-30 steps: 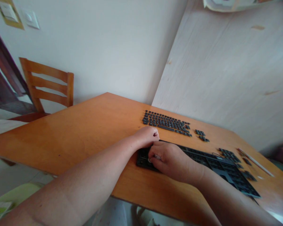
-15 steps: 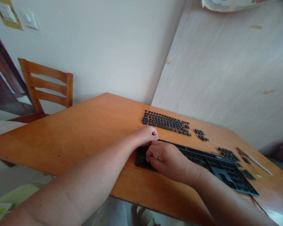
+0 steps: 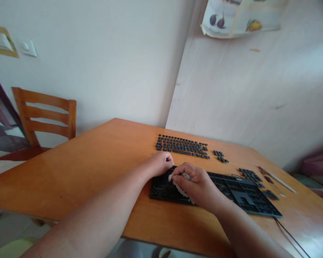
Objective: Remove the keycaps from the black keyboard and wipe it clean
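Observation:
A black keyboard (image 3: 244, 195) with its keycaps removed lies on the wooden table, its bare key sockets showing. My left hand (image 3: 161, 164) is closed at the keyboard's far edge near its left end, fingers curled against it. Pinched in my right hand (image 3: 195, 182) is a pale crumpled cloth (image 3: 183, 188), held over the left part of the keyboard. Part of the keyboard's left half is hidden under my right hand. Behind it, the loose black keycaps (image 3: 181, 145) are laid out in rows like a keyboard.
Smaller groups of keycaps (image 3: 249, 175) lie behind the keyboard's right end. Beside them rests a long thin pale stick (image 3: 278, 180). A cable (image 3: 290, 235) runs off to the lower right. A wooden chair (image 3: 45, 113) stands left of the table (image 3: 97, 161), walls behind.
My right hand has lifted slightly from the keyboard's left end and shifted right along it, bringing more of the cloth into sight. My left hand stays at the edge. The view has tilted up.

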`<state>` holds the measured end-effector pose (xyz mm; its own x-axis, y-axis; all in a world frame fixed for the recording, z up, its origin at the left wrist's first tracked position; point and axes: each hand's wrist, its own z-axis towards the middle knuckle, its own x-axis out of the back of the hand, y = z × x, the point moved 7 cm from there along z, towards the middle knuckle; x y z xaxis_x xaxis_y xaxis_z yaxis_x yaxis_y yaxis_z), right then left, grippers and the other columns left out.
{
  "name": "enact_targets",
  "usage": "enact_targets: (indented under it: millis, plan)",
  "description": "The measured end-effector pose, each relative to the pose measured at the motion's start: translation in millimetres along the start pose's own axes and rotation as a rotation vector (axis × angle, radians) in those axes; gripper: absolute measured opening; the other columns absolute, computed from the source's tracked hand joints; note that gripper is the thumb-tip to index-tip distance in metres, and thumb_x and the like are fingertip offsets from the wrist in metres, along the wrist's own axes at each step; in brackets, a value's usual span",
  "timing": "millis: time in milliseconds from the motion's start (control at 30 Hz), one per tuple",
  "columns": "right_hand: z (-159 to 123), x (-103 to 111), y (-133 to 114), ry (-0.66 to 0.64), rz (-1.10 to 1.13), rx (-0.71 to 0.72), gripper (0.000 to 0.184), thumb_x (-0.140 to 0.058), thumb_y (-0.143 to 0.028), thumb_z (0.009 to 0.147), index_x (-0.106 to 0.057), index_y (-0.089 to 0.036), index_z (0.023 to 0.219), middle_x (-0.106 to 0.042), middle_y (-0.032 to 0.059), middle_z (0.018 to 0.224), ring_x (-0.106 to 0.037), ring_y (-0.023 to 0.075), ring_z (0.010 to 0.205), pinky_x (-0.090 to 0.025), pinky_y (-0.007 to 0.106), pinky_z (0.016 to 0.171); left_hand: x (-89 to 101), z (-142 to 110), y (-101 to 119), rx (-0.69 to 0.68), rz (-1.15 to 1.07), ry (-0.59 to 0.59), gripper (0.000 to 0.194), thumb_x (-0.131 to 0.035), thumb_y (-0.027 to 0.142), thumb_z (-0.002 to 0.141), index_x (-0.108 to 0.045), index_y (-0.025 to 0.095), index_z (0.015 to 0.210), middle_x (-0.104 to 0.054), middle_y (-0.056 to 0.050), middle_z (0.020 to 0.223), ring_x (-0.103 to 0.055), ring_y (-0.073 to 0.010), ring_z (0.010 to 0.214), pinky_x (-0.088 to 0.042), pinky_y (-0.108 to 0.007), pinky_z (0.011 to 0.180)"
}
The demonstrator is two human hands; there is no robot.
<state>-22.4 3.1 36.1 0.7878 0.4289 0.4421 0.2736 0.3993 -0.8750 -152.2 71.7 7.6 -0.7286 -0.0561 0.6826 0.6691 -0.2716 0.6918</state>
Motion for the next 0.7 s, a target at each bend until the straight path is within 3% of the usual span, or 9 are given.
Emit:
enact_targets:
  millis: [100, 300, 533, 700]
  plan:
    - [-6, 10, 17, 0.082, 0.362, -0.138, 0.021, -0.067, -0.039, 0.084, -0.06, -0.019, 0.088, -0.052, -0.0069, 0.054, -0.043, 0.0076, 0.042, -0.033, 0.019, 0.04, 11.9, -1, 7, -0.044, 0.012, 0.082, 0.016, -0.054, 0.029, 0.081, -0.065, 0.019, 0.076, -0.069, 0.0, 0.073, -0.061, -0.015, 0.07, -0.043, -0.023, 0.061]
    - [-13, 26, 27, 0.187, 0.753, -0.142, 0.027, -0.077, -0.038, 0.076, -0.058, -0.019, 0.084, -0.06, -0.0044, 0.062, -0.05, 0.0071, 0.045, -0.039, 0.018, 0.043, 29.0, -10, 28, -0.136, 0.012, 0.186, 0.023, -0.046, 0.035, 0.091, -0.063, 0.021, 0.086, -0.069, -0.001, 0.083, -0.062, -0.0159, 0.079, -0.047, -0.024, 0.071]
    - [-9, 42, 33, 0.27, 0.854, -0.052, 0.03, -0.077, -0.038, 0.076, -0.055, -0.02, 0.084, -0.063, -0.0023, 0.07, -0.054, 0.008, 0.052, -0.042, 0.019, 0.049, 30.8, -34, 63, -0.28, -0.065, 0.267, 0.025, -0.045, 0.038, 0.095, -0.065, 0.023, 0.093, -0.07, -0.003, 0.095, -0.064, -0.0169, 0.091, -0.048, -0.027, 0.085]
    - [-4, 50, 33, 0.337, 0.929, 0.03, 0.03, -0.076, -0.038, 0.077, -0.054, -0.021, 0.087, -0.059, -0.0047, 0.067, -0.051, 0.0079, 0.05, -0.042, 0.019, 0.049, 29.8, -41, 75, -0.24, -0.2, 0.269, 0.031, -0.045, 0.04, 0.097, -0.066, 0.023, 0.111, -0.07, -0.007, 0.116, -0.063, -0.0194, 0.11, -0.047, -0.031, 0.1]
